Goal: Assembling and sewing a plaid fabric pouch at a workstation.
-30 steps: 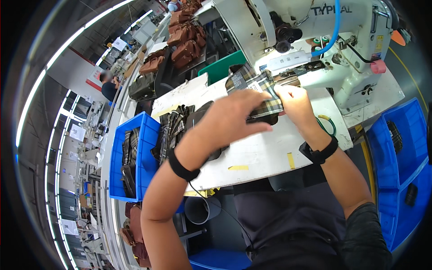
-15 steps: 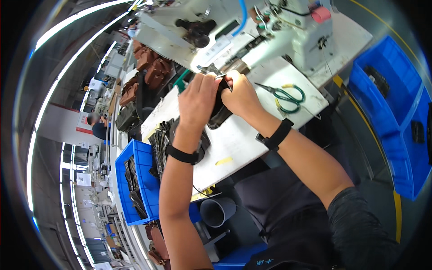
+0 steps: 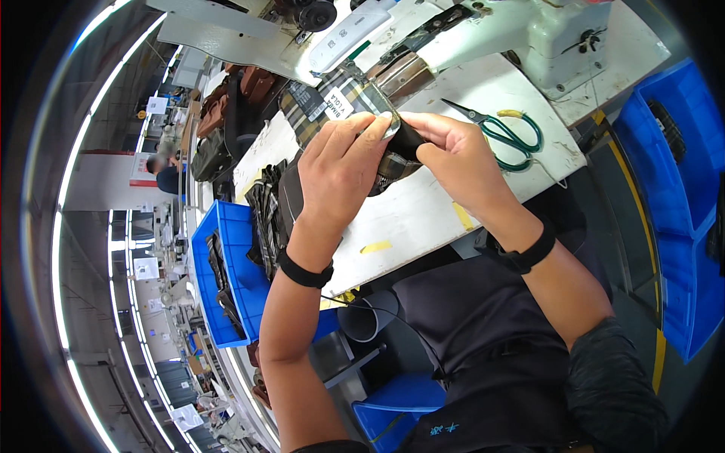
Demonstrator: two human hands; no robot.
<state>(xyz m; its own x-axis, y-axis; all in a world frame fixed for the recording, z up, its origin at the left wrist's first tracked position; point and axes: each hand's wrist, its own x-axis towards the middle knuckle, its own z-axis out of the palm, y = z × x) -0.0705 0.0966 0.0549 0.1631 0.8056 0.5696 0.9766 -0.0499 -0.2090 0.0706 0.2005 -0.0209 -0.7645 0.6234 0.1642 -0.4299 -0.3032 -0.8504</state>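
Between my hands, beside the sewing machine, is a plaid fabric piece (image 3: 370, 97) in green, black and cream, with a white label and a dark patch on it. My left hand (image 3: 340, 170) pinches its near edge, thumb and fingers pressed together. Dark cloth (image 3: 408, 141), apparently the piece's lining, runs across to my right hand (image 3: 468, 162), whose thumb and bent fingers close on it. Green-handled scissors (image 3: 521, 136) lie on the white table (image 3: 419, 226), right of my right hand. Some of the fabric is covered by my fingers.
The white sewing machine (image 3: 559, 41) stands along the far side. Dark striped pieces (image 3: 264, 219) lie at the table's left, above a blue bin (image 3: 245, 298). Another blue bin (image 3: 680, 275) is at the right. Brown bags (image 3: 219, 102) sit farther left. A grey bin (image 3: 359, 321) stands below.
The plaid face with its label has come into sight, spread out beyond my left hand. My right hand has moved right and a little nearer, farther from the left. The whole view has shifted.
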